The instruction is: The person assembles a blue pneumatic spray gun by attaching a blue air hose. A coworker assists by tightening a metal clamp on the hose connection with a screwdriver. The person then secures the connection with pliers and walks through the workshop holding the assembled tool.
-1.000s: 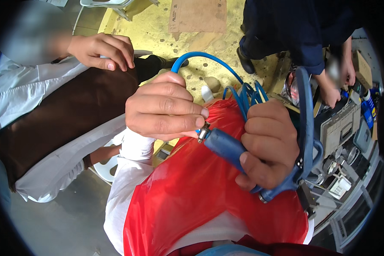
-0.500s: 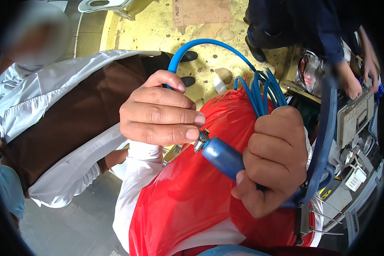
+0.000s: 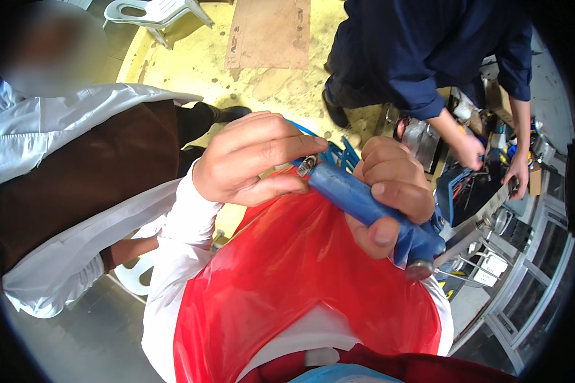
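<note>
In my right hand [image 3: 393,175] is a blue cylindrical tool handle [image 3: 342,191], the fingers wrapped round its middle. It slants from the upper left down to the lower right, where a round metal end [image 3: 419,270] shows. At its upper end sits a small metal hose clamp [image 3: 308,166]. My left hand [image 3: 249,156] is closed there, index finger and thumb on either side of the clamp. A coiled blue hose [image 3: 345,155] lies beyond my hands, mostly hidden by them. Red plastic sheeting [image 3: 300,268] covers my front below the handle.
A person in a white coat and brown apron [image 3: 89,153] stands close on the left. At the right, another person in dark blue [image 3: 421,51] reaches over a cluttered bench with a tool case [image 3: 466,191]. A white plastic chair [image 3: 153,13] and flattened cardboard [image 3: 268,32] lie farther off.
The handle has swung outward in my right hand, so its lower metal end now shows. Both hands sit higher in view, the hose loop has dropped behind them, and the view has shifted.
</note>
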`<act>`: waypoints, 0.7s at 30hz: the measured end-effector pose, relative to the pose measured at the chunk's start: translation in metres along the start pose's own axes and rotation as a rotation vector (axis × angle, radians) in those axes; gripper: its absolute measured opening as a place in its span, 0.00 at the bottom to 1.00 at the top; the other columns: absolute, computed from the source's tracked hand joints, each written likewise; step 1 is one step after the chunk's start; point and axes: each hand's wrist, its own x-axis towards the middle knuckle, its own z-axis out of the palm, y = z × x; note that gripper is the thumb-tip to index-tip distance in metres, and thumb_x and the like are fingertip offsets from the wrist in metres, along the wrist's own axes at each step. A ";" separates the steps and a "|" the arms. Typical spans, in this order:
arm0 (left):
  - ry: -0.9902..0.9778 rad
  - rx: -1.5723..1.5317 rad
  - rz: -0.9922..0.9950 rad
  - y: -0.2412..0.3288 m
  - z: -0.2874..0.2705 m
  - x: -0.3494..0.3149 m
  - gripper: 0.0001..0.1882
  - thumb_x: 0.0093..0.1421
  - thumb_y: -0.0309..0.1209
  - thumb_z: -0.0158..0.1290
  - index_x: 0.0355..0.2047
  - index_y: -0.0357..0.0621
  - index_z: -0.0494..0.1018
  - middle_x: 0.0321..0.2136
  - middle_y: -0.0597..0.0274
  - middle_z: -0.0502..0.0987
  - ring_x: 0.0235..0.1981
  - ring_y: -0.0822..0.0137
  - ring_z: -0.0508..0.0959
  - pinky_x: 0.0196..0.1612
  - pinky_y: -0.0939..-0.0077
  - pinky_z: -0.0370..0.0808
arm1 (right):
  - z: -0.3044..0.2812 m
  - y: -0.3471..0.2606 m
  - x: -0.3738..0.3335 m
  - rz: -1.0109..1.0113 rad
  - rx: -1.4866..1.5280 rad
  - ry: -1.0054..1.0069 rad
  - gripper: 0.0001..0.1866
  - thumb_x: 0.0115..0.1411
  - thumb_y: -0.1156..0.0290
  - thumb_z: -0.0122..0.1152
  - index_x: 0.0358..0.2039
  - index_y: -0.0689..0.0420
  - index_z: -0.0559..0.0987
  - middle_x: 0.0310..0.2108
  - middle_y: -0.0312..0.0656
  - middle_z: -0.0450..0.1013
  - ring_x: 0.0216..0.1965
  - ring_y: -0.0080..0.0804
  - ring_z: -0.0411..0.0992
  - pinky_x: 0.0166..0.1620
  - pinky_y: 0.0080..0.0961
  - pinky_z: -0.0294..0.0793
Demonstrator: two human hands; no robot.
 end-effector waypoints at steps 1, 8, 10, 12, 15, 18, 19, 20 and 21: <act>0.041 0.003 0.015 -0.002 0.003 0.001 0.23 0.61 0.41 0.66 0.42 0.27 0.80 0.32 0.47 0.81 0.28 0.57 0.80 0.31 0.67 0.75 | 0.004 0.003 -0.002 -0.011 0.043 0.093 0.19 0.66 0.56 0.59 0.37 0.62 0.72 0.20 0.43 0.67 0.16 0.31 0.62 0.21 0.32 0.61; 0.123 -0.003 0.021 0.004 0.008 0.016 0.21 0.50 0.24 0.69 0.46 0.32 0.81 0.31 0.53 0.81 0.27 0.56 0.82 0.29 0.67 0.79 | 0.006 0.003 0.005 0.096 0.205 0.285 0.15 0.67 0.62 0.54 0.36 0.63 0.69 0.23 0.43 0.65 0.18 0.27 0.57 0.25 0.32 0.58; 0.113 0.008 0.001 0.007 0.011 0.019 0.20 0.51 0.25 0.69 0.44 0.31 0.81 0.30 0.52 0.81 0.27 0.55 0.82 0.29 0.67 0.79 | 0.004 0.002 0.002 0.120 0.215 0.309 0.15 0.67 0.62 0.53 0.35 0.62 0.68 0.23 0.43 0.63 0.19 0.27 0.56 0.26 0.32 0.56; 0.097 0.051 0.028 0.009 0.009 0.018 0.18 0.53 0.27 0.69 0.43 0.31 0.81 0.28 0.51 0.81 0.26 0.55 0.82 0.29 0.67 0.79 | 0.000 -0.005 -0.004 0.166 0.199 0.274 0.13 0.66 0.63 0.53 0.34 0.61 0.69 0.24 0.42 0.63 0.19 0.27 0.56 0.26 0.32 0.57; 0.089 0.061 0.003 0.014 0.009 0.018 0.22 0.55 0.32 0.69 0.46 0.29 0.81 0.28 0.48 0.82 0.25 0.56 0.82 0.28 0.68 0.78 | 0.007 0.001 -0.009 0.027 0.154 0.363 0.08 0.60 0.71 0.56 0.35 0.63 0.73 0.24 0.44 0.68 0.23 0.33 0.64 0.26 0.34 0.62; 0.008 0.017 -0.090 0.022 0.005 0.023 0.22 0.54 0.31 0.69 0.47 0.30 0.81 0.31 0.47 0.83 0.29 0.56 0.83 0.33 0.70 0.79 | 0.004 -0.015 -0.003 0.123 0.024 0.302 0.14 0.68 0.62 0.54 0.35 0.61 0.73 0.24 0.45 0.69 0.21 0.32 0.63 0.30 0.34 0.65; -0.011 -0.048 -0.034 0.020 0.006 0.026 0.22 0.54 0.31 0.68 0.47 0.30 0.81 0.32 0.46 0.83 0.29 0.57 0.84 0.33 0.71 0.79 | 0.002 -0.024 -0.002 0.183 0.011 0.271 0.13 0.70 0.62 0.54 0.35 0.60 0.72 0.25 0.46 0.69 0.22 0.33 0.66 0.33 0.34 0.69; -0.059 -0.070 -0.012 0.019 0.006 0.029 0.22 0.55 0.30 0.68 0.47 0.30 0.81 0.32 0.46 0.83 0.30 0.57 0.84 0.33 0.70 0.80 | 0.006 -0.029 0.001 0.147 0.054 0.328 0.13 0.71 0.62 0.53 0.35 0.59 0.72 0.25 0.46 0.70 0.24 0.34 0.68 0.35 0.35 0.71; -0.108 -0.086 0.008 0.018 0.005 0.033 0.22 0.55 0.30 0.68 0.47 0.30 0.81 0.32 0.46 0.83 0.30 0.57 0.84 0.34 0.70 0.80 | 0.013 -0.027 0.003 0.107 0.102 0.385 0.13 0.72 0.61 0.52 0.35 0.59 0.72 0.26 0.46 0.71 0.26 0.36 0.71 0.38 0.36 0.72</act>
